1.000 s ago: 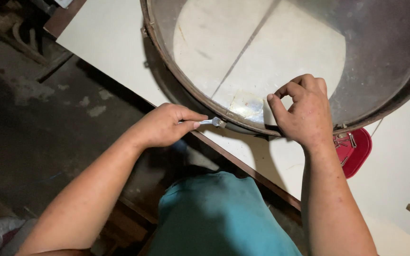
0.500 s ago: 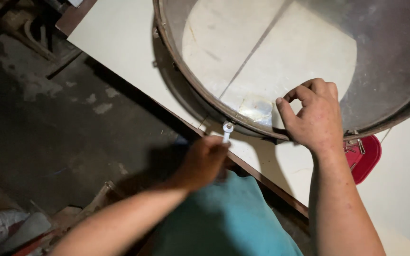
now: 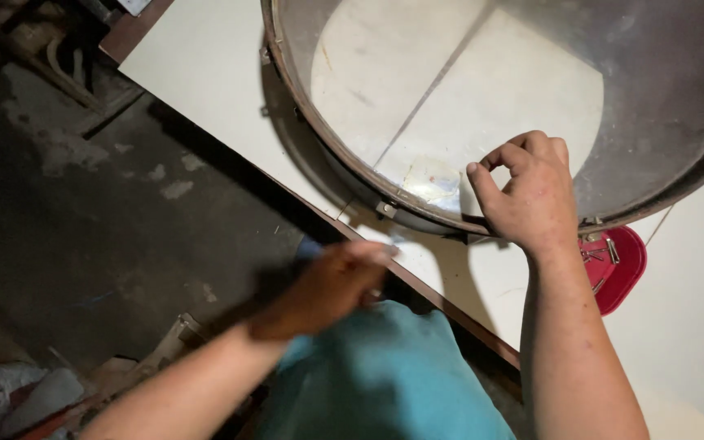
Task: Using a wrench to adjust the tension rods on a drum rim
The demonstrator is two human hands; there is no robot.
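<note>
1. Right hand (image 3: 531,195) is clamped on the near rim of the drum (image 3: 482,122), which sits on the white table (image 3: 205,73).
2. Left hand (image 3: 327,285), below-left of that grip, is motion-blurred; cannot tell whether it's closed or what it holds.
3. Best to keep the rim pinned and work at the lug (image 3: 385,209) just left of the grip.

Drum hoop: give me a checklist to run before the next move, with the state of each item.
1. Right hand steadying the drum hoop: ok, fingers curl over the near rim.
2. Drum sitting on the white tabletop: ok, though its near side overhangs the edge.
3. Left hand at the hoop: not ok, it is off the table edge, blurred.
4. Tool in left hand: cannot tell, blur hides it.
5. Metal lug on the hoop: ok, in view, unobstructed.
6. Red tray reachable: ok, beside the right wrist.
</note>
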